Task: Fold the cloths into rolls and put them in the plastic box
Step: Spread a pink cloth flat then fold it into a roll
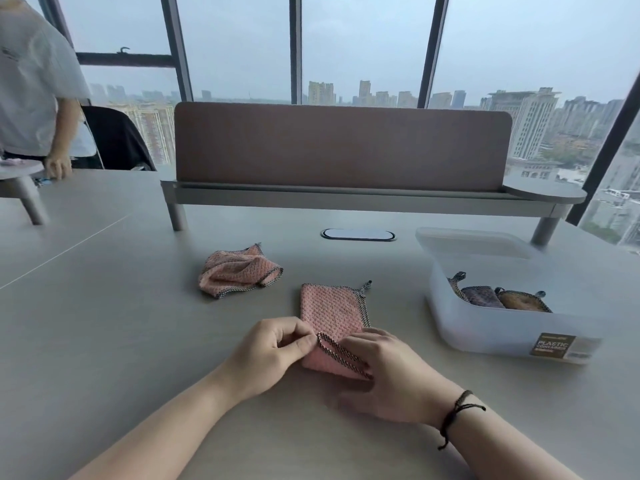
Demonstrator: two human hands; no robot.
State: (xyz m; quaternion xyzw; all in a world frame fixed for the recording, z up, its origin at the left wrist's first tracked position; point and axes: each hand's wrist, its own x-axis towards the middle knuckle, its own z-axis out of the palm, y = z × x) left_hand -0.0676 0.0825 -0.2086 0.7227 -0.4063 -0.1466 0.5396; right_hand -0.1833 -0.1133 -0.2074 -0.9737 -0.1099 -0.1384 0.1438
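A pink waffle cloth (330,311) with a dark checked border lies folded into a long strip on the table, its near end turned up. My left hand (273,351) pinches the near left corner of that end. My right hand (391,372) grips the near right part of the same turned-up edge. A second pink cloth (237,270) lies crumpled farther back to the left. The translucent plastic box (485,332) stands to the right, holding a purple roll (481,296) and a brown roll (521,301).
A brown desk divider (341,147) on a raised shelf runs across the back. A cable port (358,234) sits in the table behind the cloths. Another person (34,84) stands at the far left with a hand on the table.
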